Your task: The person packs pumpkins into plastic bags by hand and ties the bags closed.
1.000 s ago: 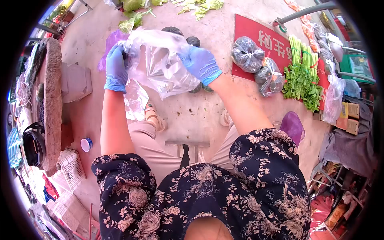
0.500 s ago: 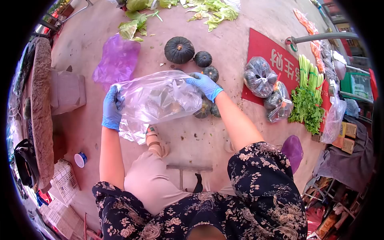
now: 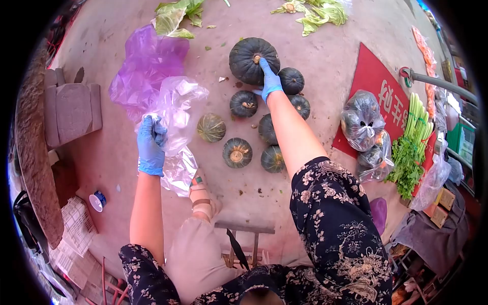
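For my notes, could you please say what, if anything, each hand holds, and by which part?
The left hand holds the clear bag by a bunched edge. The right hand touches the largest pumpkin, thumb by the stem; a grip is uncertain.

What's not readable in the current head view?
Head view:
One dark green round squash: right side, behind bare right forearm.
Clear crinkled plastic bag: gripped part, inside the blue-gloved left hand.
Upper-left pale green leaves: cut off by top edge.
Red flat mat: lettering partly behind green celery.
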A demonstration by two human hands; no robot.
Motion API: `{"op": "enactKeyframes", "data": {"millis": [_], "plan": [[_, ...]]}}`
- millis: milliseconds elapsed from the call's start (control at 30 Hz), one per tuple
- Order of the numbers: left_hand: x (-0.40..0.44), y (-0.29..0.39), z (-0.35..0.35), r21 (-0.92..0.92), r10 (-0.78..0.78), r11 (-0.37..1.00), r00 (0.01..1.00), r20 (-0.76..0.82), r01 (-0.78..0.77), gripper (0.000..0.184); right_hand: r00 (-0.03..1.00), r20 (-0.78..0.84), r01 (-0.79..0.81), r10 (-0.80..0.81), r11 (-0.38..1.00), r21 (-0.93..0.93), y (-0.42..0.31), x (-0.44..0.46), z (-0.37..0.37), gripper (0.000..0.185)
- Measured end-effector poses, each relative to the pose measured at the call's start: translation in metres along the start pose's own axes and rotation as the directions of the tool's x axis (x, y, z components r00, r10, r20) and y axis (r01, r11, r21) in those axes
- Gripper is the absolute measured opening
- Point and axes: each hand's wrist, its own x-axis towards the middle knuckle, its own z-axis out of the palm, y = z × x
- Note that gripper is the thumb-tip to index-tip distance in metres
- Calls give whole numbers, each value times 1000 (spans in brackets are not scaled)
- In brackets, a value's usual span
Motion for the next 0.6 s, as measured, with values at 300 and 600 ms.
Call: {"op": "enactKeyframes", "data": {"millis": [300, 600], "plan": [[15, 11, 45, 3, 23, 1000, 997, 80, -23, 19, 976, -70, 211, -204, 973, 96, 15, 32, -7, 70], [19, -10, 29, 60, -8, 998, 1000, 14, 7, 22, 788, 543, 122, -291, 938, 325, 20, 29, -49, 42]]}}
